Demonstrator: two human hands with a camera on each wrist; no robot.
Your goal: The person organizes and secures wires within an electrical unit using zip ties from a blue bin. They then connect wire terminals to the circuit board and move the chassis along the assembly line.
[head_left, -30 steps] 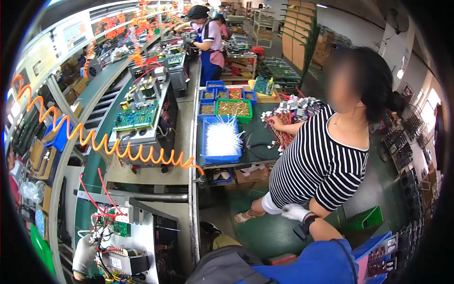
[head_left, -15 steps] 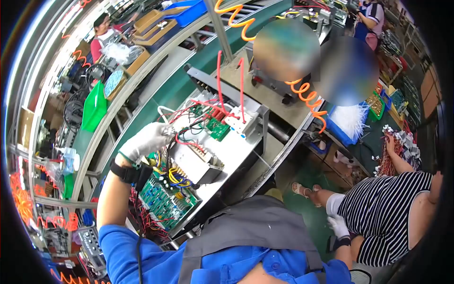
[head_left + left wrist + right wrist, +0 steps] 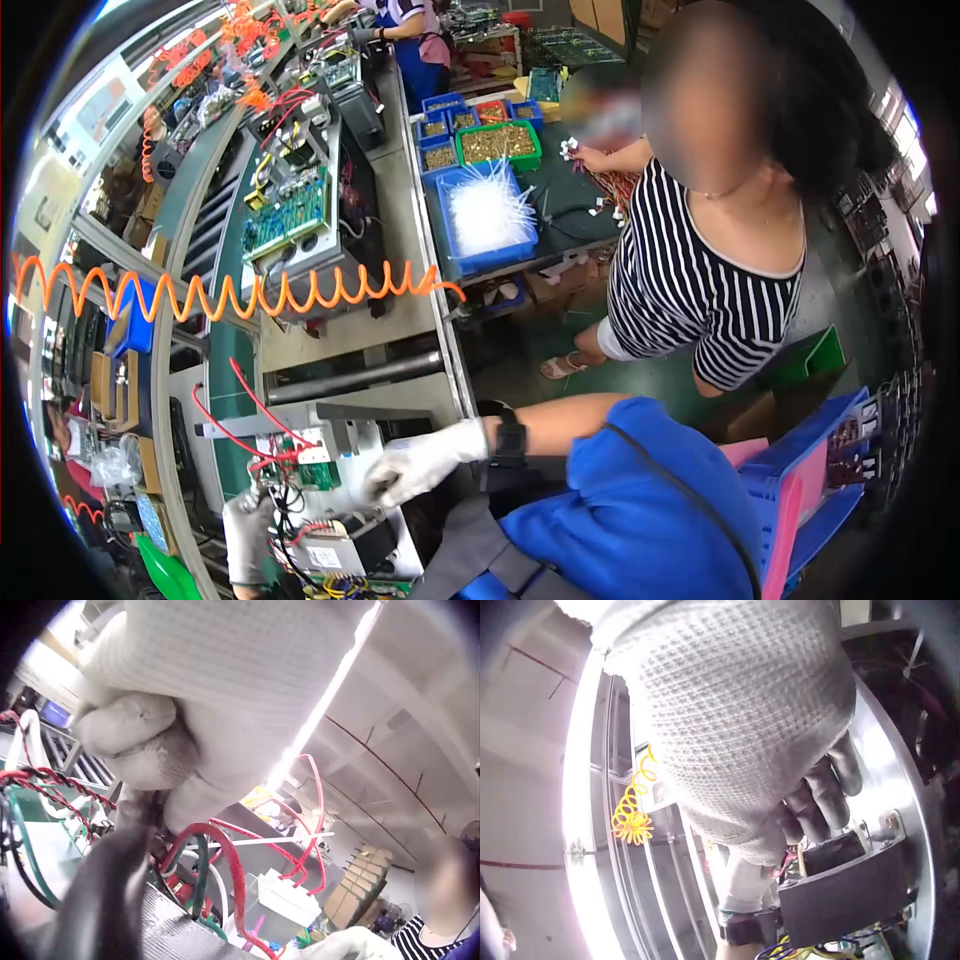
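An opened metal unit [image 3: 345, 490] lies at the lower left of the head view, with a transformer [image 3: 325, 555], a small green board [image 3: 320, 474] and loose wires. My gloved left hand [image 3: 247, 540] is at its left edge; in the left wrist view the hand's [image 3: 225, 682] fingers curl round a bundle of wires [image 3: 201, 877], a blurred dark shape below them. The gloved right hand [image 3: 430, 468] hovers over the unit's right part. Seen from the right wrist, this hand [image 3: 750, 720] has loosely bent fingers above a dark block [image 3: 844, 900], holding nothing visible.
A coiled orange hose [image 3: 300, 292] stretches across the line. Farther up stands another unit [image 3: 290, 225]. White ties fill a blue bin [image 3: 470, 258] beside a green tray of small parts [image 3: 500, 162]. A person in a striped top [image 3: 700, 270] stands at the right, near a green bin [image 3: 825, 355].
My right hand has risen from low beside the person in stripes and come over the unit. The left hand stays at the unit's wires. The head view has swung round.
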